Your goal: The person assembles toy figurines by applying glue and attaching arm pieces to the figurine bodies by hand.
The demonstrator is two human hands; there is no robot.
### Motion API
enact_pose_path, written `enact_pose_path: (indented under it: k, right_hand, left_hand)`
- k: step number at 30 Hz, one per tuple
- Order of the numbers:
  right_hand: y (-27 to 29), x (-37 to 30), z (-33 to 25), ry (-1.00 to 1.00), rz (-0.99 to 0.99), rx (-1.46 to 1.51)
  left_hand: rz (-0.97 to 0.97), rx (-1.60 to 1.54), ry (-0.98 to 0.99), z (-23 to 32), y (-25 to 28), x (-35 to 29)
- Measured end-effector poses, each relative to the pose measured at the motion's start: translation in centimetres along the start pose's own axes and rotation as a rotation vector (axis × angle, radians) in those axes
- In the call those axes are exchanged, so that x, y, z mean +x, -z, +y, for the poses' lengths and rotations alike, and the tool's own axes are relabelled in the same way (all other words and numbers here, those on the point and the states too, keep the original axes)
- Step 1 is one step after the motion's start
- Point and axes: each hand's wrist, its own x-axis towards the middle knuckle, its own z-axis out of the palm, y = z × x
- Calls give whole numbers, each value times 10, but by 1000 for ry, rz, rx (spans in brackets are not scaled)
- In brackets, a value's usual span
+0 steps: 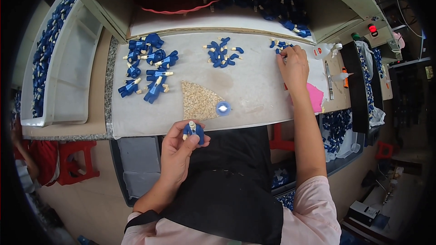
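Observation:
My left hand [184, 147] is closed on a small blue figurine body [194, 130] with a cream neck and hands, held upright just off the table's near edge. My right hand [295, 66] reaches to the far right of the table with its fingers bent together. Its fingertips are at a little pile of small blue arm pieces [282, 44] with cream ends; what lies between them is hidden. More such arm pieces [222, 54] lie in a group at the far middle. Several blue figurine bodies [156, 88] lie on the left.
A speckled grainy wedge-shaped pad [200, 102] lies near the middle, with a small round blue dish [223, 108] at its corner. Right are a pink sheet [314, 97], tweezers [329, 81] and a white bottle [321, 51]. A white bin [68, 63] of blue parts stands left.

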Motion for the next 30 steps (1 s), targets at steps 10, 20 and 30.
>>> enact_pose_path:
  k: [10, 20, 30]
  right_hand:
    - [58, -68, -49, -428, -488, 1390]
    - [53, -90, -82, -658, -702, 1708]
    - [52, -88, -76, -505, -572, 1557]
  left_hand:
    - [-49, -160, 106, 2, 6, 4]
    - [-58, -184, 98, 1, 9, -2]
    - [-76, -213, 161, 2, 9, 0]
